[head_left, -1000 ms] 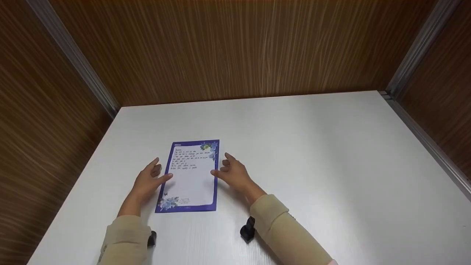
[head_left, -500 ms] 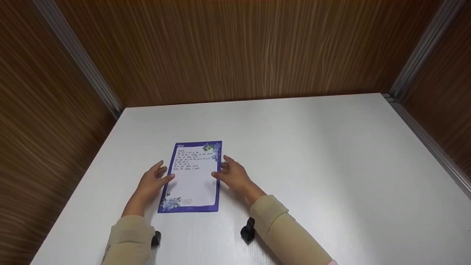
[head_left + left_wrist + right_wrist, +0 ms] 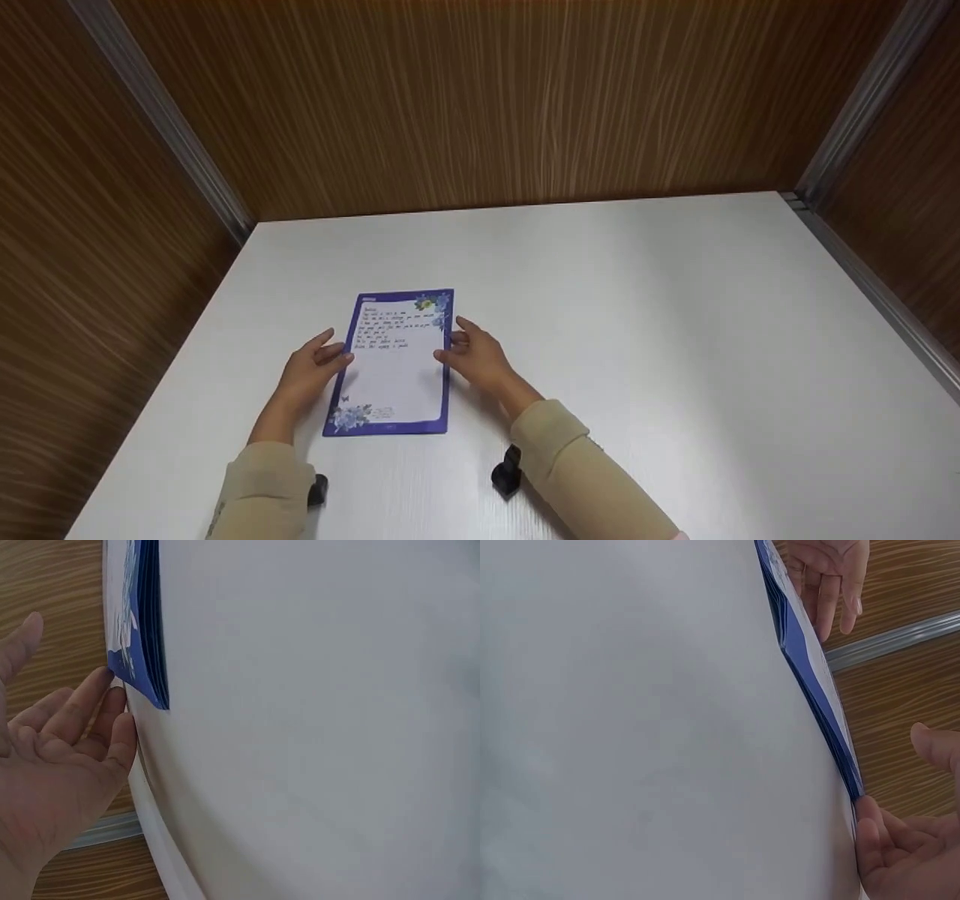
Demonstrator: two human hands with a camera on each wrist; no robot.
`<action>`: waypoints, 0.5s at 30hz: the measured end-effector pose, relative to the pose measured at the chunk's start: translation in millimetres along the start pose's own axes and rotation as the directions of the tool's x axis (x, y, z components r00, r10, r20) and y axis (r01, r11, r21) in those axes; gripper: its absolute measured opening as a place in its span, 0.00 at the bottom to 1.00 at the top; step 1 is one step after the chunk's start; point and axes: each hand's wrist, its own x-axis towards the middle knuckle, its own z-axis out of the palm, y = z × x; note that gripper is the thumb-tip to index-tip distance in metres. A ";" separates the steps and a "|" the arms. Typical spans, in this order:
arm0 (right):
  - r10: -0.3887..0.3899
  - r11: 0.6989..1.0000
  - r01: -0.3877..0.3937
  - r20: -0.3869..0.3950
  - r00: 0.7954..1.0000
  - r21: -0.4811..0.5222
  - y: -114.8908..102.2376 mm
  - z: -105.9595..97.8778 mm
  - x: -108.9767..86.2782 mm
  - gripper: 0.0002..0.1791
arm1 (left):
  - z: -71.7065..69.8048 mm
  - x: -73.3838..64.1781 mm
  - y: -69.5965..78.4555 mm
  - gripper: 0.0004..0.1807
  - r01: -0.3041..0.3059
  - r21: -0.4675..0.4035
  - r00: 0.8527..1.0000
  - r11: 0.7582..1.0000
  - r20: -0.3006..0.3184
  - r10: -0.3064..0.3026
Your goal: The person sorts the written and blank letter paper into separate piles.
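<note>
A stack of folded purple-bordered letter paper (image 3: 397, 386) lies flat on the white table, with handwriting-like lines at the top and blue flowers in two corners. Its layered edges (image 3: 154, 630) show in the left wrist view. Beside its left edge is my left hand (image 3: 306, 371), fingertips right at the edge and thumb raised apart from the paper. My right hand (image 3: 480, 360) mirrors it on the opposite side; in the right wrist view its fingertips (image 3: 866, 810) meet the paper's corner while the thumb (image 3: 934, 744) stands away. Both hands have loosely bent fingers.
The white table (image 3: 637, 337) extends far to the right of the paper. Wood-grain panels (image 3: 510, 105) with metal corner strips enclose the back and sides. Small black devices (image 3: 507, 474) sit at both wrists, by the beige sleeves (image 3: 570, 457).
Both hands have drawn slightly inward, bringing their fingertips up to the paper's side edges. The whole head view has shifted a little; the paper stays lying on the table.
</note>
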 end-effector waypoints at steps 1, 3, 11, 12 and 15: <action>0.000 1.000 0.000 -0.005 1.000 0.004 0.1 -0.1 -0.1 0.42 | -0.2 0.1 0.2 0.40 -0.005 0.001 1.000 1.000 -0.003 0.005; -0.002 1.000 0.002 -0.015 1.000 0.014 0.3 -0.2 -0.2 0.41 | -0.2 0.6 0.4 0.38 -0.020 -0.011 1.000 1.000 -0.016 0.019; 0.013 0.997 -0.006 -0.085 0.996 0.080 -2.1 -0.7 -0.9 0.37 | 2.0 3.6 -1.0 0.32 -0.059 -0.111 0.995 0.992 -0.083 0.050; 0.014 0.996 -0.005 -0.100 0.995 0.085 -2.4 -1.0 -0.9 0.36 | 2.6 3.5 -0.5 0.32 -0.060 -0.116 0.995 0.991 -0.089 0.050; 0.016 0.995 -0.002 -0.141 0.990 0.095 -2.4 -0.8 0.2 0.34 | 4.2 3.3 1.0 0.31 -0.057 -0.147 0.994 0.987 -0.097 0.043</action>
